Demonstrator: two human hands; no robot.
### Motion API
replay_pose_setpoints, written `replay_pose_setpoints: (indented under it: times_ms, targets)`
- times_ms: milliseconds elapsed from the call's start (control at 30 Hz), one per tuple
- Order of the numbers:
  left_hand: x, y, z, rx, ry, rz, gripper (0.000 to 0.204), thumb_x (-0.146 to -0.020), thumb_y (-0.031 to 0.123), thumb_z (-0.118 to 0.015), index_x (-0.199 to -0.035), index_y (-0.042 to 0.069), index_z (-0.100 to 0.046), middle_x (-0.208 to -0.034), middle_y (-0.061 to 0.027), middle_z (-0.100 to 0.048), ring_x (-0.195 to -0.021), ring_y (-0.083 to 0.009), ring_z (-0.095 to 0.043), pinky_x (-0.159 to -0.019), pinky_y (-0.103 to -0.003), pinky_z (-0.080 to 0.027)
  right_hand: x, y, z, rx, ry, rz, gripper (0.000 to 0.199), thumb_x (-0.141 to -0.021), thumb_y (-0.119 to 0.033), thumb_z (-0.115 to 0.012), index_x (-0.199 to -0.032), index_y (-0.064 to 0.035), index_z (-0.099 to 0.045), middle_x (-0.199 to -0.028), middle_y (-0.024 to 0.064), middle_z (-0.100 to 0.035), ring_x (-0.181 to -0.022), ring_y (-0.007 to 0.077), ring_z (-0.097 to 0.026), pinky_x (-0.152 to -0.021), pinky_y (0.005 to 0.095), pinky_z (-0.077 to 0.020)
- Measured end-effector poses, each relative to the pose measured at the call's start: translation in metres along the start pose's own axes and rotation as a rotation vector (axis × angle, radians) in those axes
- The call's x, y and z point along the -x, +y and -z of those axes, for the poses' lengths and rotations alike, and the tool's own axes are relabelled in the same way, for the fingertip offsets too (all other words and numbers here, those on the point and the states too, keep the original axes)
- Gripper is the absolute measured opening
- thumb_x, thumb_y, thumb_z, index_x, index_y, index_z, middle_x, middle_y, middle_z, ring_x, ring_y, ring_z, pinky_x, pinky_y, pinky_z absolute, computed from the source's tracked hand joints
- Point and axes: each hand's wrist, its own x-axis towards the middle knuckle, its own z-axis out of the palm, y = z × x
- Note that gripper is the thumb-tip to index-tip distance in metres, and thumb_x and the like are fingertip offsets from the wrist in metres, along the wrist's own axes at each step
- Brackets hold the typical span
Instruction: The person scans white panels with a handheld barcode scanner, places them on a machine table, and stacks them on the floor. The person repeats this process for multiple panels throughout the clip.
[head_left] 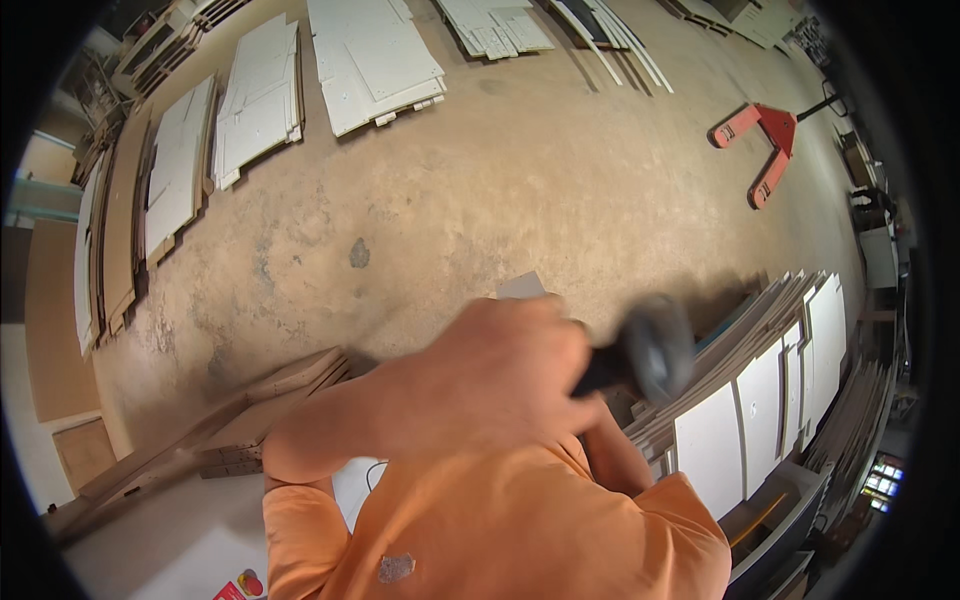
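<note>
My left forearm crosses in front of my chest, and my left hand (pixel 520 350) is closed and smeared by motion. Out of its fingers sticks a black handheld device (pixel 650 350) with a short handle and a rounded, glossy head, possibly a scanner; blur hides its details. My right arm (pixel 615 450) rises from the lower right and passes behind the left hand, which hides the right hand and its fingers. Just beyond the left knuckles shows a small flat grey piece (pixel 521 285); what supports it is hidden.
Stacks of white panels (pixel 375 60) lie along the far and left sides of the concrete floor (pixel 430 200). A red pallet jack (pixel 775 135) stands at far right. White panels (pixel 760 405) lean upright close on my right. Brown boards (pixel 270 420) rest on a white surface (pixel 150 530) at lower left.
</note>
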Motion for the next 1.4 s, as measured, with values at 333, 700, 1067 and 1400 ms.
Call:
replay_pose_setpoints:
  times_ms: [333, 700, 1067, 1400]
  targets:
    - [-0.137, -0.079, 0.152, -0.12, 0.072, -0.337, 0.043, -0.083, 0.041, -0.066, -0.072, 0.0, -0.061, -0.067, -0.0109, -0.052, -0.05, -0.0252, -0.056, -0.046, -0.038, -0.049, -0.194, -0.059, -0.037, -0.353, 0.262, -0.565, 0.027, -0.095, -0.024, -0.061, -0.099, 0.0022, -0.062, -0.083, 0.0113, -0.067, -0.064, 0.0216, -0.067, -0.054, 0.0324, -0.052]
    - [-0.348, -0.272, 0.269, 0.109, -0.476, -0.211, 0.039, -0.083, 0.038, -0.068, -0.073, 0.0, -0.063, -0.066, -0.0135, -0.054, -0.052, -0.0286, -0.057, -0.049, -0.039, -0.048, -0.271, 0.019, -0.064, -0.973, 0.961, -0.586, 0.033, -0.095, -0.027, -0.065, -0.106, 0.0039, -0.062, -0.096, 0.0152, -0.066, -0.074, 0.0256, -0.066, -0.059, 0.0365, -0.0559]
    - [-0.507, -0.689, 0.145, -0.22, -0.321, 0.883, 0.037, -0.071, 0.033, -0.07, -0.082, -0.003, -0.072, -0.079, -0.0237, -0.07, -0.08, -0.0397, -0.069, -0.075, -0.045, -0.055, -0.452, -0.126, -0.064, -0.565, 0.945, -1.132, 0.025, -0.087, -0.012, -0.065, -0.104, 0.0071, -0.063, -0.089, 0.0182, -0.065, -0.077, 0.034, -0.068, -0.055, 0.0457, -0.0578]
    - [-0.354, -0.889, 0.155, 0.125, -0.194, 1.83, 0.05, -0.064, 0.035, -0.08, -0.089, -0.008, -0.071, -0.089, -0.0203, -0.071, -0.071, -0.0314, -0.069, -0.062, -0.043, -0.054, -0.798, -0.245, 0.003, 0.001, 0.452, -0.724, 0.032, -0.088, -0.021, -0.065, -0.091, 0.0114, -0.061, -0.08, 0.0196, -0.066, -0.057, 0.0242, -0.066, -0.045, 0.0346, -0.0516]
